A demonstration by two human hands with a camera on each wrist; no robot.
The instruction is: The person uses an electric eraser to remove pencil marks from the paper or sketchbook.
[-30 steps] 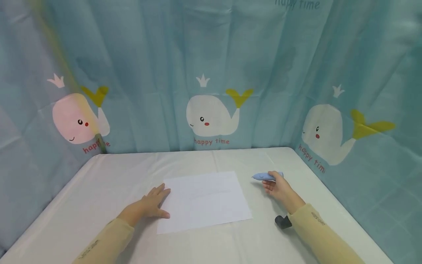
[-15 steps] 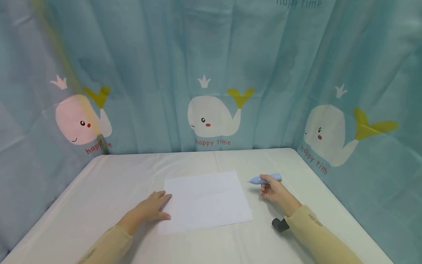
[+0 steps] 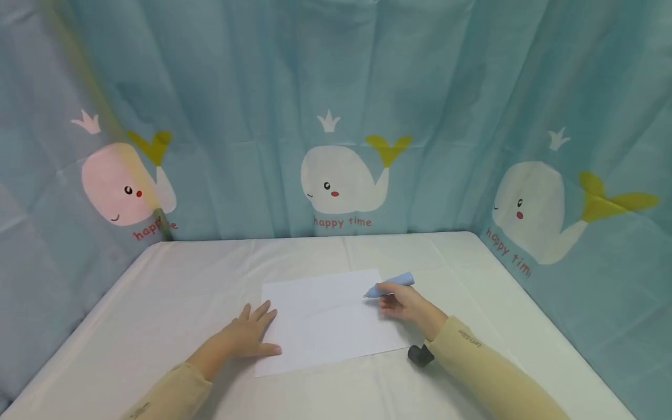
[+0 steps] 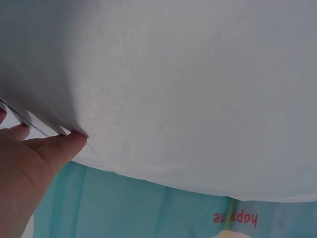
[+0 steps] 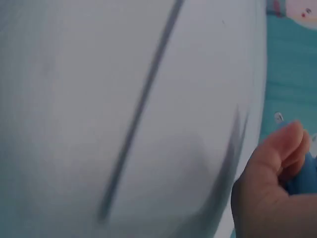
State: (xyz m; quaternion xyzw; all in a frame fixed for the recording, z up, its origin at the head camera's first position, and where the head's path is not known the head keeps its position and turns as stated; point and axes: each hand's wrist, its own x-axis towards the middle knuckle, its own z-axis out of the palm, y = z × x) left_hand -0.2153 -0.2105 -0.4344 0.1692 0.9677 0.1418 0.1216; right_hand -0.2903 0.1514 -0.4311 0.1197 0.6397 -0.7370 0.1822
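Observation:
A white sheet of paper (image 3: pixel 320 324) lies on the white-covered table. My left hand (image 3: pixel 245 338) rests flat at the sheet's left edge, fingers spread and thumb over the paper. Seen from the left wrist, that hand's fingers (image 4: pixel 59 146) touch the surface. Over the sheet's right side, my right hand (image 3: pixel 406 306) pinches a thick light-blue pen (image 3: pixel 401 279) between thumb and fingers. The pen's narrow tip points left, close above the paper. In the right wrist view the hand hides most of the pen (image 5: pixel 303 181).
A small black device (image 3: pixel 420 356) shows beside the right sleeve (image 3: pixel 478 356). White cloth covers the table (image 3: pixel 199 268), and a blue-green curtain (image 3: pixel 236 116) with whale prints encloses its back and sides.
My right hand has moved left with the pen, from the table beside the sheet to over its right side. My left hand has shifted slightly and its fingers are more spread.

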